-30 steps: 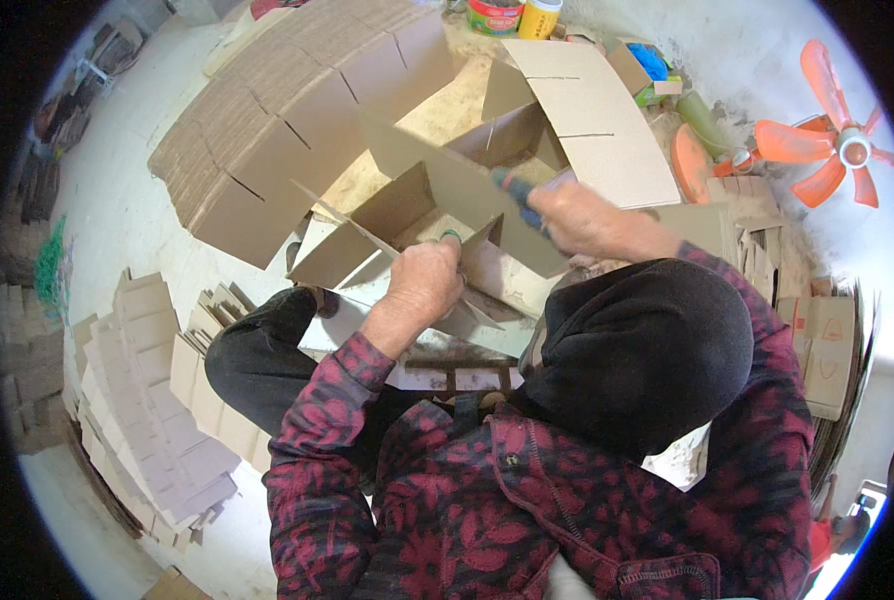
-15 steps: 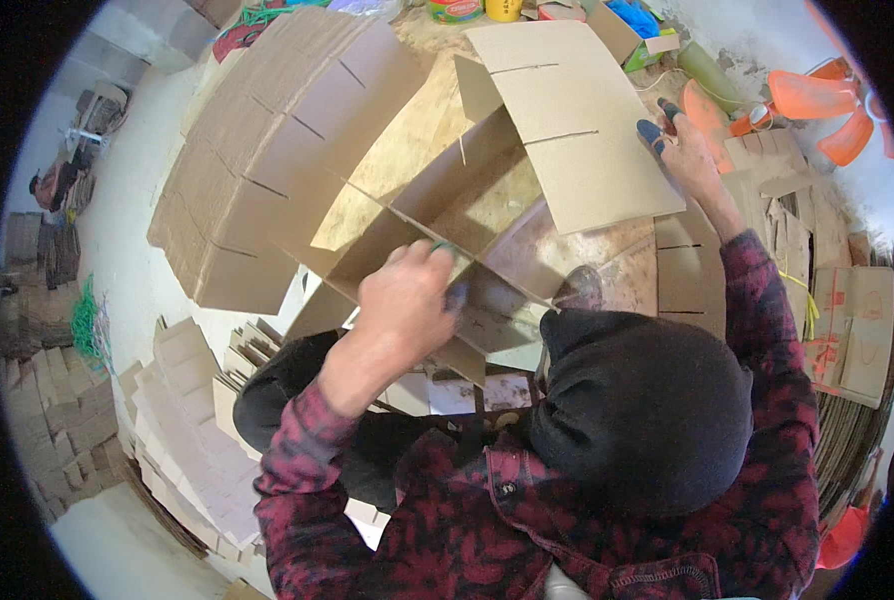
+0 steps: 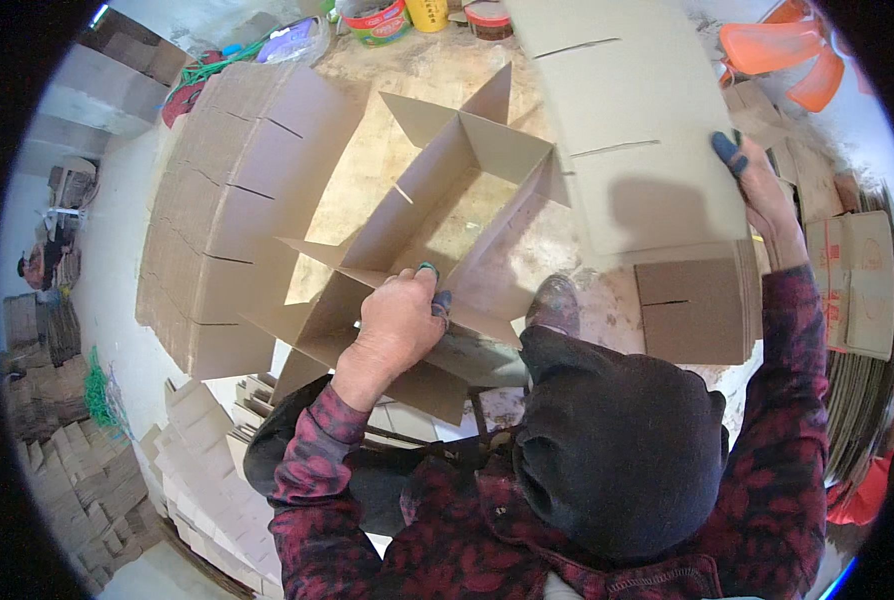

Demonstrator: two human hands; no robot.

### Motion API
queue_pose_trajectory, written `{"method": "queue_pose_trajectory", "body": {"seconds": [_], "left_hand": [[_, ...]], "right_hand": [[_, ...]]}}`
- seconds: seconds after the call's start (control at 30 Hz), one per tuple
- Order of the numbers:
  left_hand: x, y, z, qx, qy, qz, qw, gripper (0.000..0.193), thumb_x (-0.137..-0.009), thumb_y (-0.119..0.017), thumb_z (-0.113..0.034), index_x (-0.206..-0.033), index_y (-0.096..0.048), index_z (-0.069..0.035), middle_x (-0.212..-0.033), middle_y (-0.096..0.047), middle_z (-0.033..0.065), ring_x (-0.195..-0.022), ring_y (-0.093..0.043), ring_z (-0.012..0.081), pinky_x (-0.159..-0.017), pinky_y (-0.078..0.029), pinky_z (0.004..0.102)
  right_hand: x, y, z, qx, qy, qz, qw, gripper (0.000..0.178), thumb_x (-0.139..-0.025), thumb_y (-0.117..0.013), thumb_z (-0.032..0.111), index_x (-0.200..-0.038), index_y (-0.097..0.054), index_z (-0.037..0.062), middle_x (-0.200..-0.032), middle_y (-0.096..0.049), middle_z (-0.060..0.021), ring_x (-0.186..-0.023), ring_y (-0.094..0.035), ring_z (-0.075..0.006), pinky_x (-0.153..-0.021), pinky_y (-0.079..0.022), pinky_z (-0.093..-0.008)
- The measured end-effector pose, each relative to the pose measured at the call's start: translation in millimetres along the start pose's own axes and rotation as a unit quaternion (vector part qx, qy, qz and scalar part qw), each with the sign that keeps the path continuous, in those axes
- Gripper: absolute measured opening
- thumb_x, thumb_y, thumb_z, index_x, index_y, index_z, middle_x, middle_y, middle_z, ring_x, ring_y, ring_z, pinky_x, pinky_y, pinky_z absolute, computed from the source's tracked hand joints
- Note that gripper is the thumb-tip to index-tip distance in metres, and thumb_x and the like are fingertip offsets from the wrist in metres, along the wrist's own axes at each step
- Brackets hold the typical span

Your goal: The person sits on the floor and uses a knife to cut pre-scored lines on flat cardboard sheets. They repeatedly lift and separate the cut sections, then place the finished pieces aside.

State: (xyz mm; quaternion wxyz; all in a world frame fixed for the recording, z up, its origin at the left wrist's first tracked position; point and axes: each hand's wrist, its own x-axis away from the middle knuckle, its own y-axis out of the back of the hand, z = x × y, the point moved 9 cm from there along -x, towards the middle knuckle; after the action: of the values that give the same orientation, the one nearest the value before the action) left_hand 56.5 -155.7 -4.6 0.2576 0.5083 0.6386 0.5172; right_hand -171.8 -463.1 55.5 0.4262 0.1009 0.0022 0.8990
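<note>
My left hand (image 3: 397, 318) is closed on the upper edge of a cardboard divider grid (image 3: 412, 205), made of thin slotted strips crossing each other. Dark covers wrap some fingertips. The grid stands at a slant in front of me, its near part partly hidden by the hand. Farther right, my right hand (image 3: 764, 195) grips the right edge of a loose slotted cardboard sheet (image 3: 622, 105), with dark blue covers on its fingers. Below that sheet lies a stack of slotted cardboard pieces (image 3: 695, 315). The underside of the right-hand grip is hidden.
A tall stack of slotted cardboard sheets (image 3: 247, 210) stands left of the grid. Tubs (image 3: 379, 22) line the far edge. An orange fan (image 3: 792, 55) is at far right, above flattened boxes (image 3: 852, 285). More cardboard (image 3: 207, 445) lies at lower left.
The cardboard sheet and my right hand have moved right. The grid has swung to a more upright, lengthwise slant, with my left hand still on it. The whole view has shifted slightly.
</note>
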Motion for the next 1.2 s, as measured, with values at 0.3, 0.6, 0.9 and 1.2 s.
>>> {"method": "queue_pose_trajectory", "body": {"seconds": [0.3,0.6,0.9,1.2], "left_hand": [[-8,-1,4,0.001,-0.021,-0.068,0.997,0.011,-0.078,-0.052,-0.011,-0.076,-0.049,0.0,-0.067,-0.056,0.0241,-0.07,-0.056,0.0425,-0.063,-0.045,0.0504],[16,-6,19,-0.007,0.039,-0.025,0.999,0.011,-0.075,-0.052,-0.011,-0.079,-0.054,-0.001,-0.073,-0.06,0.0223,-0.074,-0.059,0.0394,-0.068,-0.048,0.0477],[19,-10,9,0.0,0.068,-0.034,0.997,0.012,-0.073,-0.054,-0.011,-0.08,-0.053,-0.002,-0.078,-0.061,0.0204,-0.077,-0.06,0.0364,-0.068,-0.049,0.0457],[19,-6,9,0.044,0.04,-0.073,0.996,0.01,-0.076,-0.054,-0.01,-0.076,-0.05,-0.001,-0.07,-0.058,0.0236,-0.072,-0.057,0.0414,-0.063,-0.046,0.0488]], "right_hand": [[85,125,-35,0.356,0.021,-0.15,0.922,0.035,-0.09,-0.05,0.027,-0.104,-0.053,-0.0048,-0.092,-0.059,-0.0081,-0.085,-0.052,-0.014,-0.073,-0.043,-0.029],[109,68,-40,0.626,0.053,-0.077,0.774,0.016,-0.083,-0.051,0.014,-0.086,-0.051,-0.0023,-0.077,-0.053,-0.0289,-0.077,-0.051,-0.0461,-0.063,-0.04,-0.048],[73,-60,124,0.384,0.404,-0.043,0.829,0.028,-0.088,-0.051,0.015,-0.111,-0.051,-0.0017,-0.078,-0.053,-0.0201,-0.065,-0.046,-0.0234,-0.062,-0.041,-0.0343],[37,-202,126,0.419,0.371,0.236,0.794,0.04,-0.086,-0.054,0.015,-0.124,-0.047,0.0032,-0.082,-0.052,-0.0123,-0.071,-0.049,-0.0166,-0.066,-0.041,-0.028]]}}
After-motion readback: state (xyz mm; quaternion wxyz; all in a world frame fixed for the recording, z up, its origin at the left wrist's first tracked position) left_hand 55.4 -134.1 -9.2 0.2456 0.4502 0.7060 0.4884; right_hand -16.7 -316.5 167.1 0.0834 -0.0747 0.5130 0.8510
